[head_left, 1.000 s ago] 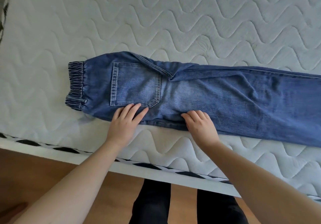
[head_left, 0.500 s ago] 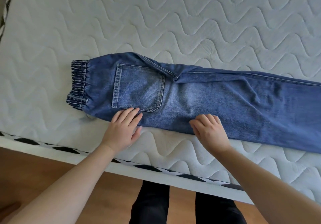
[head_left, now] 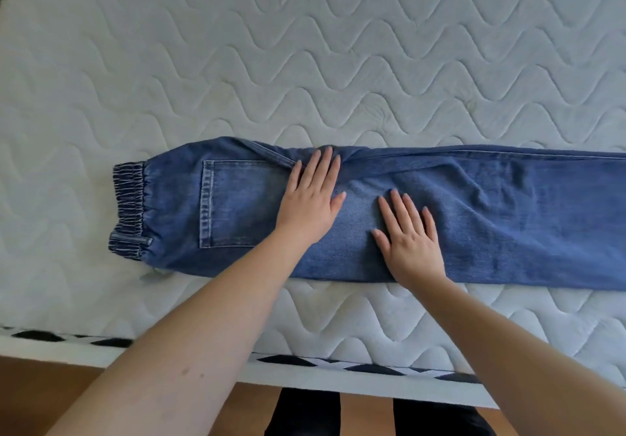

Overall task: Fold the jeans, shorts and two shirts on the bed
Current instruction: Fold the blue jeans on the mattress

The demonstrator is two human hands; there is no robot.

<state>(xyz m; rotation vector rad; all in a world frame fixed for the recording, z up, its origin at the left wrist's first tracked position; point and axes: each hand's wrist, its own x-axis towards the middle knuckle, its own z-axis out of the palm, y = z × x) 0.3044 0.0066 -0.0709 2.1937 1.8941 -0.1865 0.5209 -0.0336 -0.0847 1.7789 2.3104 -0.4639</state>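
Blue jeans (head_left: 508,232) lie folded lengthwise, one leg over the other, across the white quilted mattress (head_left: 305,63). The elastic waistband is at the left and the back pocket faces up; the legs run off the right edge of the view. My left hand (head_left: 310,198) lies flat on the seat beside the pocket, its fingertips at the crotch fold. My right hand (head_left: 411,239) presses flat on the thigh just to its right, fingers spread. Shorts and shirts are out of view.
The mattress's near edge, with black-and-white trim (head_left: 305,364), runs along the bottom. Below it are a wooden floor (head_left: 40,395) and my dark-trousered legs (head_left: 305,415). Bare mattress stretches beyond the jeans.
Both hands have slid from the jeans' near edge up onto the fabric, away from me. The view has moved closer to the jeans.
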